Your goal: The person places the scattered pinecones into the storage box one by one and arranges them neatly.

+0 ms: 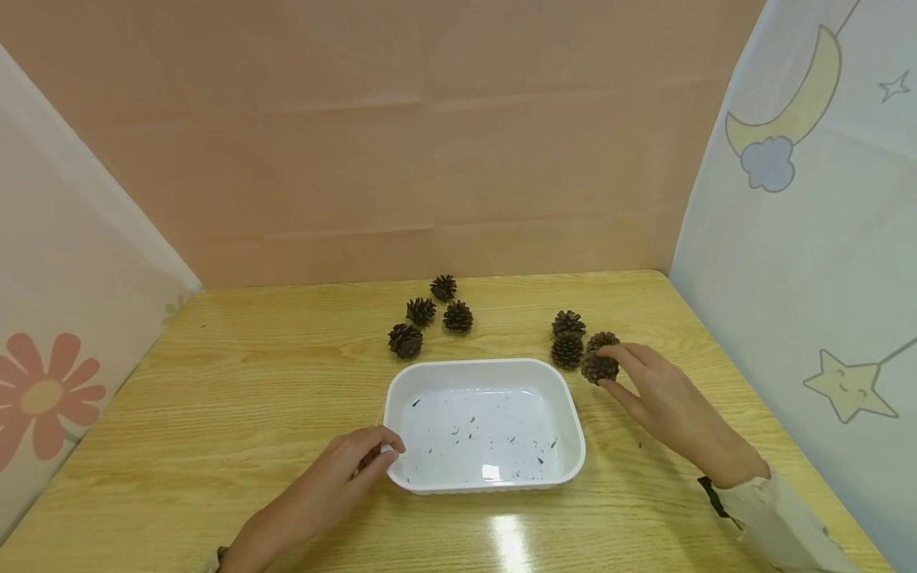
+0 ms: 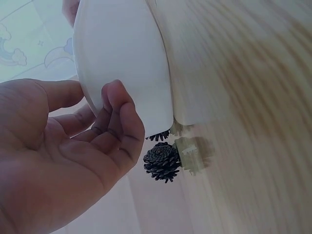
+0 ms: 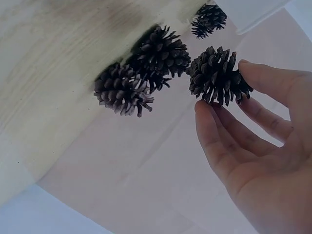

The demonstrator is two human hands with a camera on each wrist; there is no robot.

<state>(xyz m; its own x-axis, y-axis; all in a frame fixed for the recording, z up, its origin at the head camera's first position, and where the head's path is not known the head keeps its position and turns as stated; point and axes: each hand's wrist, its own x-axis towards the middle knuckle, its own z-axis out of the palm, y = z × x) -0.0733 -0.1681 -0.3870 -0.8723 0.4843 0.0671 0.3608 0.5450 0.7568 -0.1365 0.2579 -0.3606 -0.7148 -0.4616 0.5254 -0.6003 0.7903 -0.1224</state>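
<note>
A white plastic tub (image 1: 473, 484) sits on the table, with small dark flakes on its floor. My left hand (image 1: 344, 473) grips its rim at the near left corner; in the left wrist view, the thumb and curled fingers (image 2: 117, 95) meet the tub's wall. To the right of the tub, my right hand (image 1: 659, 398) pinches a brown pine cone (image 3: 219, 75) between thumb and fingers. Beside that held cone are three more pine cones (image 1: 567, 350), close together near the tub's far right corner.
Several pine cones (image 1: 458, 317) lie in a loose group behind the tub, left of its middle. The wooden table (image 1: 236, 398) meets a plain backdrop at the rear. Printed cloth walls stand on both sides, the right one with a moon (image 1: 802, 103).
</note>
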